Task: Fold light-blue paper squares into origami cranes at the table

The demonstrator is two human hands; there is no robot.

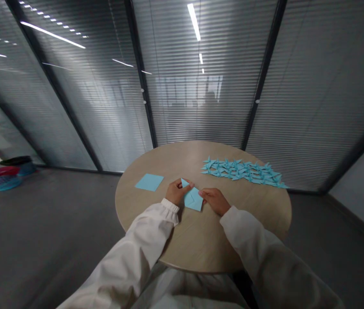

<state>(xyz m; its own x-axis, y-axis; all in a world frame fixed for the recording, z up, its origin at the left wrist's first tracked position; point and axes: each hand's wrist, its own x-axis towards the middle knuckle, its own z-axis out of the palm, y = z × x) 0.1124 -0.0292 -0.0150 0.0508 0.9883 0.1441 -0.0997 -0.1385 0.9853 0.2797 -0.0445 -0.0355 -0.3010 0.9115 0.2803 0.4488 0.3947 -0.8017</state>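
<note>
Between my hands is a light blue sheet of origami paper (193,201), partly folded, with crease lines showing on its face and a pointed corner at the upper left. My left hand (176,191) pinches it near that corner, thumb lying on top. On the other side my right hand (214,200) grips the right edge between thumb and fingers. The undersides of the fingers are hidden. To the left, a flat stack or sheet of blue paper (149,182) lies on the table. Several folded blue paper cranes (243,170) are lined up in rows at the back right.
The round wooden table (201,253) stands before me, its near edge close to my body. Behind it rise glass partitions with blinds (198,116). Red and blue plastic baskets (6,179) sit on the grey floor at the far left.
</note>
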